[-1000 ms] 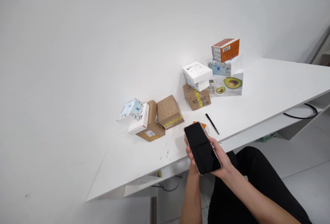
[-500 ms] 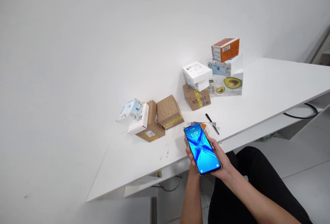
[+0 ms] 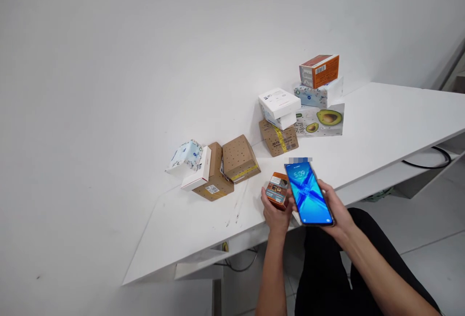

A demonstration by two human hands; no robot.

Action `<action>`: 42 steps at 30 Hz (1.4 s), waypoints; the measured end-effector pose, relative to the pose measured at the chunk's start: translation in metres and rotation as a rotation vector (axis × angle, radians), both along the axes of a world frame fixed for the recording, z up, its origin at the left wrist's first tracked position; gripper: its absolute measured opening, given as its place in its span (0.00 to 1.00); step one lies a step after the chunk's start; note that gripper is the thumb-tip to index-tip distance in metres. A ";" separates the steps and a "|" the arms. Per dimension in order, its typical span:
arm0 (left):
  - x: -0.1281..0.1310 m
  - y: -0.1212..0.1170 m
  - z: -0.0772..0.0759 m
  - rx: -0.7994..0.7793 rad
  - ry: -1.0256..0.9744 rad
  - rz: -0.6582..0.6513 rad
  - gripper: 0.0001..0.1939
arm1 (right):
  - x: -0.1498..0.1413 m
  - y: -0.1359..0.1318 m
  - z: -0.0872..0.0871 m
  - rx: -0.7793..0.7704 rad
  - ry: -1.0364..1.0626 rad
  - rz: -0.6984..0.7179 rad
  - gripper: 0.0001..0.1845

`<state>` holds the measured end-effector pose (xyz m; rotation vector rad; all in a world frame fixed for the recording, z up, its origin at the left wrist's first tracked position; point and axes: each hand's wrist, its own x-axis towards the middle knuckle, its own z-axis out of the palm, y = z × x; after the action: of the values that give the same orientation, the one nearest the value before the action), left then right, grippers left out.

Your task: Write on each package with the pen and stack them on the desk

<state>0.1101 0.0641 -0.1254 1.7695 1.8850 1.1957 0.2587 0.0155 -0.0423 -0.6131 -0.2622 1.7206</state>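
My right hand [image 3: 336, 209] holds a smartphone [image 3: 308, 195] by its right edge; the lit blue screen reads 5:09. Just left of the phone, my left hand [image 3: 278, 214] is closed around the near end of a small orange box [image 3: 278, 189] with printed pictures on top. The box is at the front part of the white table [image 3: 203, 226]. Part of the left fingers and the box's right side are hidden behind the phone.
Brown cardboard boxes [image 3: 240, 158] stand near the wall, with a white-and-blue tissue pack [image 3: 186, 155] and a flat white box [image 3: 198, 170] beside them. Farther right are a white box [image 3: 279, 102], an avocado-printed box [image 3: 329, 119] and an orange carton [image 3: 325, 71] in stacks.
My left hand has let go of the phone and moved onto the small orange box. My right hand has shifted the phone right and up, and the black pen is now hidden.
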 end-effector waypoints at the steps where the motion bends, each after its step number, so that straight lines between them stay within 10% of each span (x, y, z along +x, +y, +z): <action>1: 0.001 -0.001 0.000 0.009 -0.004 -0.019 0.48 | 0.011 0.003 -0.004 -0.019 -0.157 -0.098 0.27; 8: 0.004 0.000 0.000 0.043 -0.023 -0.036 0.49 | 0.079 0.035 -0.048 -0.020 -1.855 -0.430 0.29; 12: 0.002 0.001 -0.003 0.074 -0.010 -0.053 0.48 | 0.092 0.052 -0.064 0.007 -2.321 -0.395 0.26; 18: 0.003 0.002 -0.004 0.076 -0.002 -0.040 0.49 | 0.087 0.060 -0.059 0.057 -2.288 -0.403 0.25; 22: 0.006 0.000 0.003 0.020 -0.063 -0.046 0.50 | 0.045 0.052 -0.041 0.370 -1.987 -0.273 0.35; 29: -0.036 0.008 0.024 -0.027 -0.231 -0.480 0.41 | -0.021 0.050 -0.040 0.597 -1.803 -0.116 0.42; 35: -0.067 0.079 0.081 0.199 0.132 -0.083 0.25 | -0.028 0.047 -0.052 0.604 -1.812 -0.273 0.35; 42: -0.051 0.154 0.125 -0.197 0.544 0.111 0.37 | -0.031 0.044 -0.049 0.613 -1.828 -0.335 0.33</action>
<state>0.0587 0.2178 -0.0009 2.0388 2.3217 0.5564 0.2277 0.0594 -0.0916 -1.4593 -1.7177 0.2367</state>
